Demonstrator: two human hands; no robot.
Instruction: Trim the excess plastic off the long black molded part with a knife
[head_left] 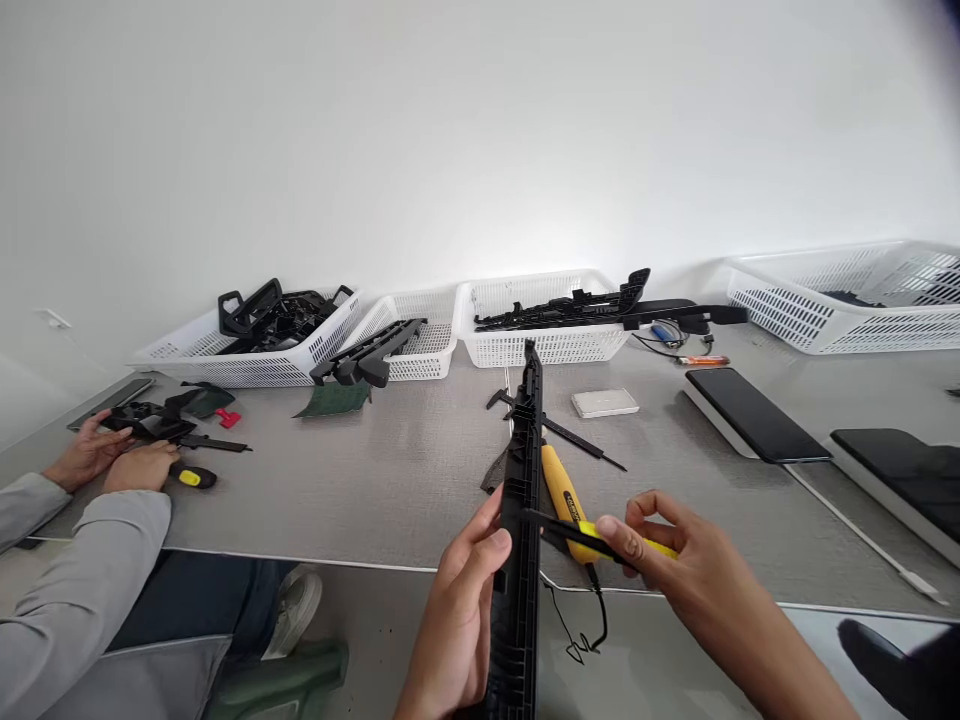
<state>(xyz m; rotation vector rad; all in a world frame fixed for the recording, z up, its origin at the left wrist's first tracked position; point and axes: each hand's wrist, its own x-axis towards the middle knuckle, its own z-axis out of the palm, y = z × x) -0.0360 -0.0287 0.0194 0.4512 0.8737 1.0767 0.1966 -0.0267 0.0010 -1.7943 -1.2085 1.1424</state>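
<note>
A: We have the long black rail (523, 520) standing on edge, running away from us over the table (375, 490). Our left hand (457, 610) wraps its near end, thumb pressed on the side, probably to keep it from tipping.

B: And our right hand (675, 560) pinches a thin black strip (559, 525) between thumb and forefinger, its tip touching the rail's side. The other fingers curl loosely.

A: A yellow screwdriver (562, 490) lies just beside the rail, under that strip, within easy reach.

B: Counting: four white baskets (540, 345) along the wall, three holding black parts; what the fourth holds we cannot tell. Two dark flat panels (750, 410) at the right.

A: A co-worker's two hands (112, 455) rest on another black part (150, 420) at far left, well apart from us, with a second yellow-tipped tool (191, 477) beside them.
</note>
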